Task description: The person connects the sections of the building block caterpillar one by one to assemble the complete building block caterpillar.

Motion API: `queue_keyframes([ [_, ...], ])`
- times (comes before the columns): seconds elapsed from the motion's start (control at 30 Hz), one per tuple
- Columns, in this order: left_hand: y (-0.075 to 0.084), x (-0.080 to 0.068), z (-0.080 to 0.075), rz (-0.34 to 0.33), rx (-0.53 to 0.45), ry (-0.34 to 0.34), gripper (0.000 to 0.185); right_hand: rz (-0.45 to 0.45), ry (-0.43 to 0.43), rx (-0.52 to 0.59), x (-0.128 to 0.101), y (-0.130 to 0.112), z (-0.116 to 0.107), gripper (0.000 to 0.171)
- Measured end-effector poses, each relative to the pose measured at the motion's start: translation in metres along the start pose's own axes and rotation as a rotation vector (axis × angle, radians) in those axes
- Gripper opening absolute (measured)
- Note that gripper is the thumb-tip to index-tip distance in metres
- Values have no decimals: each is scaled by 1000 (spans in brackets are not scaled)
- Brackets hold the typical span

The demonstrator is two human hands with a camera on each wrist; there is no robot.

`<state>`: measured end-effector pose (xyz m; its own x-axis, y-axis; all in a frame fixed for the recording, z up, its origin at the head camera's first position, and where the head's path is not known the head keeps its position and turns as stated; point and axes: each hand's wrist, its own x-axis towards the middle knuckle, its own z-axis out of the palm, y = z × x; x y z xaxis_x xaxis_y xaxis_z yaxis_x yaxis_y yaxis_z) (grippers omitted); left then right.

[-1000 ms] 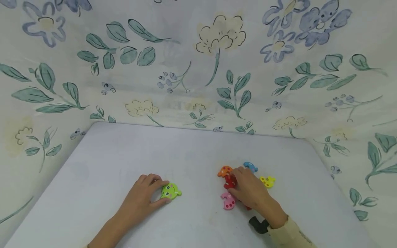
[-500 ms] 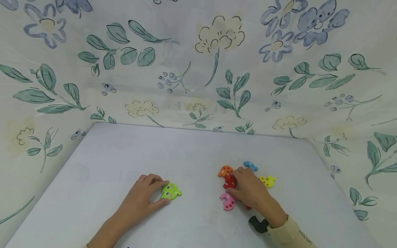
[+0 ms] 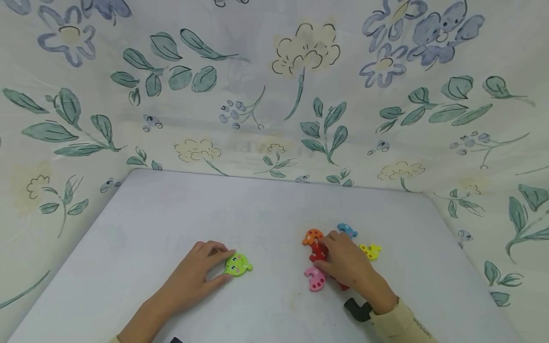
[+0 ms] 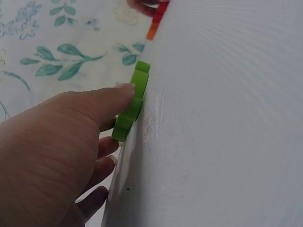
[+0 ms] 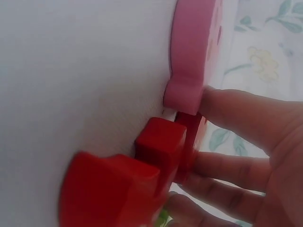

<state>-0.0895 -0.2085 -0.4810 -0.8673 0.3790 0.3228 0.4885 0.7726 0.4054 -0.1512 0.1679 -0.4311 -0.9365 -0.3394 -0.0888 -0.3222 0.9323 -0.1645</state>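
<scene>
While the left hand (image 3: 195,274) lay on the white counter (image 3: 141,224), its thumb and fingertips pinched the edges of a green piece (image 3: 238,264), which sat flat on the counter left of the middle; the left wrist view showed the thumb (image 4: 102,101) pressed against the piece's rim. Well apart to the right sat a cluster of pieces. An orange piece (image 3: 311,236) lay at its far left, a pink piece (image 3: 316,279) nearer the person. Between them a red piece (image 3: 319,251) was gripped by the right hand (image 3: 348,264), fingers curled over it; the right wrist view showed the thumb (image 5: 246,118) touching the pink piece too. Beyond the fingers lay a blue piece (image 3: 347,230), to the right a yellow piece (image 3: 371,250). By the wrist lay a black piece (image 3: 358,309).
</scene>
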Motion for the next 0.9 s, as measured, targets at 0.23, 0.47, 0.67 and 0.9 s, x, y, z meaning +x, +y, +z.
queue_keyframes([
  [0.23,0,1,0,-20,7,-14,50,24,-4,41,-1,1,-5,59],
  [0.47,3,0,-1,-49,-5,-22,51,-24,42,37,-1,-9,-16,61],
  [0.67,4,0,-1,-64,-20,-24,50,-68,64,49,-3,-19,-23,59],
  [0.9,4,1,0,-69,-30,-27,50,-112,70,71,-2,-28,-30,57],
])
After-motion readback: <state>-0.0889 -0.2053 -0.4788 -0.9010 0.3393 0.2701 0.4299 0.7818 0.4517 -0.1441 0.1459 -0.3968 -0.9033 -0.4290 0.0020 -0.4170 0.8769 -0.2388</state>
